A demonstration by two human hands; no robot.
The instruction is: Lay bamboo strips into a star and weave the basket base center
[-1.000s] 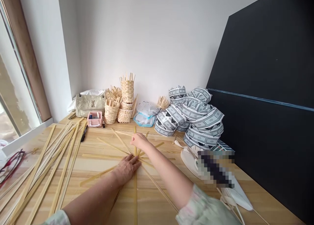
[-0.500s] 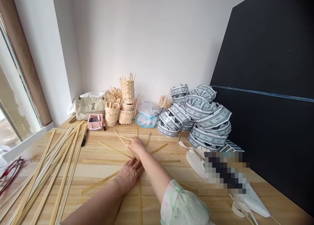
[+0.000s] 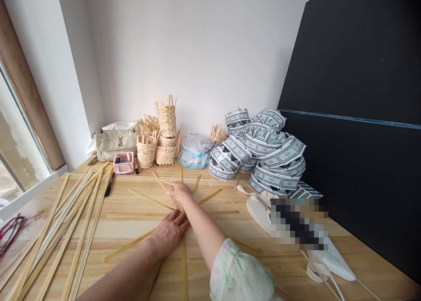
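Flat bamboo strips (image 3: pixel 136 216) lie crossed on the wooden table, spreading like a star from a centre beneath my hands. My left hand (image 3: pixel 169 231) rests palm down over the crossing, fingers extended and pressing on it; the strips under it are hidden. Just beyond, my right hand (image 3: pixel 180 192) is closed near the strips that point away from me. A thin bamboo strip (image 3: pixel 165 182) sticks out to the left from its fingers. Its fingertips are partly hidden, and my right forearm passes over the strips on the near right side.
Long loose strips (image 3: pixel 74 231) cover the left side, near a black marker (image 3: pixel 109 185). Woven baskets (image 3: pixel 146 148), a pink box (image 3: pixel 123 163) and a handbag (image 3: pixel 115 144) stand at the back. Patterned paper bands (image 3: pixel 266 145) are piled right of centre. A black panel (image 3: pixel 358 95) borders the right.
The whole view has shifted slightly, so everything sits a little further left. Both hands keep nearly the same place and pose over the strips.
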